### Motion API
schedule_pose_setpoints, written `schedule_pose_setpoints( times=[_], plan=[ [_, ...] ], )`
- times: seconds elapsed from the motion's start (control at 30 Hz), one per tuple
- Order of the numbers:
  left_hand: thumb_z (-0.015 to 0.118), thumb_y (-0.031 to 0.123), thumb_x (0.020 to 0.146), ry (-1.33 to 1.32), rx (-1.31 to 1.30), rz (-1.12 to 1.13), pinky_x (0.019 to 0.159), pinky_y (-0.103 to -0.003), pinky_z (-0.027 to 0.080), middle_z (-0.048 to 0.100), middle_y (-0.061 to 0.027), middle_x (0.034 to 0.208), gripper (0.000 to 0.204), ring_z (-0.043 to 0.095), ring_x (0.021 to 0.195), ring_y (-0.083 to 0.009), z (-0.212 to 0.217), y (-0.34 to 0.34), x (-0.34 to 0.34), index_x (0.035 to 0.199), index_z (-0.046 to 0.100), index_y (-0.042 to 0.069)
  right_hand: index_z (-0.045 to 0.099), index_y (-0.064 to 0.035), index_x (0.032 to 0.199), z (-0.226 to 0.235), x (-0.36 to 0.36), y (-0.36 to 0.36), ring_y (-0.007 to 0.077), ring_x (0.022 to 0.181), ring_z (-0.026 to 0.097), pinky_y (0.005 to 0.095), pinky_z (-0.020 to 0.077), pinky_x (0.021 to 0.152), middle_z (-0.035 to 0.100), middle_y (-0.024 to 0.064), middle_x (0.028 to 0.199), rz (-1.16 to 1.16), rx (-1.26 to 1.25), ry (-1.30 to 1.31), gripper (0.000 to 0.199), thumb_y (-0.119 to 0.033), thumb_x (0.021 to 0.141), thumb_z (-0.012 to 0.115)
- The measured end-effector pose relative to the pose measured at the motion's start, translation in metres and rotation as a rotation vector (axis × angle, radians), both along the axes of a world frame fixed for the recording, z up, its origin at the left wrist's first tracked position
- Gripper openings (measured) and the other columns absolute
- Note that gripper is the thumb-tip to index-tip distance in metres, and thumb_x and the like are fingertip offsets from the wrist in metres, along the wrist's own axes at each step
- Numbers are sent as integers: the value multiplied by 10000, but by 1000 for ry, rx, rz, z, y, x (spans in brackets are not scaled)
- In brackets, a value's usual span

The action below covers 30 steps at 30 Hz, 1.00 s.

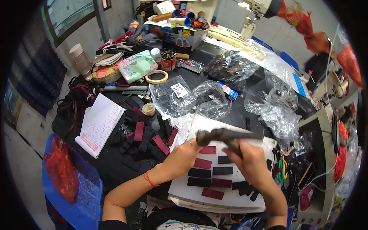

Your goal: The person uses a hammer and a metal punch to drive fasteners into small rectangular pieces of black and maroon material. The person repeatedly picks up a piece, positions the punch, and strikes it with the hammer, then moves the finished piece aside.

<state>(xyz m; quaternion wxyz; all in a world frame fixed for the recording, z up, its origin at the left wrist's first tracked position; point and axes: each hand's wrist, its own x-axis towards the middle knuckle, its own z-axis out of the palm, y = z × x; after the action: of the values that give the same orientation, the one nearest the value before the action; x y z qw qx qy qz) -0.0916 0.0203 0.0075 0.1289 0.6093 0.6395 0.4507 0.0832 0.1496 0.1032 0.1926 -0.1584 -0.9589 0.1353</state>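
My right hand (251,161) grips the short handle of a hammer (239,135), whose long dark metal head lies crosswise over the work and is slightly blurred. Close by its rounded left end is my left hand (182,159), fingers drawn together; the hammer head hides whatever they hold. Both hands are above a white board (178,190) at the table's near edge. Rows of small flat strips cover the board, some burgundy (202,163), others black (199,172). Several black strips (243,188) overlap near its right front corner.
Left of the board lies a pile of black and burgundy strips (138,131), beside an open notebook (100,124). Clear plastic bags (207,99), a tape roll (156,77) and a small jar (148,109) sit farther back. Green-handled scissors (282,170) are at right, a blue stool (86,191) at left.
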Motion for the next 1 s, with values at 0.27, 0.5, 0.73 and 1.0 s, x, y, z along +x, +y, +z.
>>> schedule_pose_setpoints(
  times=[0.27, 0.5, 0.73, 1.0],
  plan=[
    [519, 77, 965, -710, -142, 50, 766, -283, 560, 645, -130, 926, 189, 668, 886, -166, -4, 5, -21, 1090, 451, -47, 466, -63, 770, -29, 17, -7, 353, 522, 572, 437, 424, 461, 567, 128, 581, -96, -60, -249, 363, -354, 883, 650],
    [533, 60, 954, -493, -94, 4, 755, -310, 557, 667, -135, 918, 155, 688, 876, -201, -2, -2, -17, 1063, 480, -37, 493, -45, 779, -32, 20, -8, 352, 530, 570, 425, 431, 482, 570, 140, 594, -123, -86, -200, 346, -326, 869, 674],
    [565, 52, 926, 34, 64, -24, 639, -364, 540, 643, -186, 834, 120, 671, 758, -344, 4, -9, -1, 1024, 527, -6, 557, -22, 848, 27, 15, -18, 145, 455, 548, 294, 427, 429, 564, 60, 577, -188, -486, 415, 93, -80, 876, 624],
    [558, 41, 936, -524, -70, 57, 692, -280, 550, 662, -104, 853, 171, 674, 836, -149, 11, 6, -4, 1089, 506, -14, 570, -45, 857, 9, 32, -9, 294, 515, 585, 374, 435, 469, 588, 128, 612, -181, -63, 37, 245, -240, 836, 717]
  ],
)
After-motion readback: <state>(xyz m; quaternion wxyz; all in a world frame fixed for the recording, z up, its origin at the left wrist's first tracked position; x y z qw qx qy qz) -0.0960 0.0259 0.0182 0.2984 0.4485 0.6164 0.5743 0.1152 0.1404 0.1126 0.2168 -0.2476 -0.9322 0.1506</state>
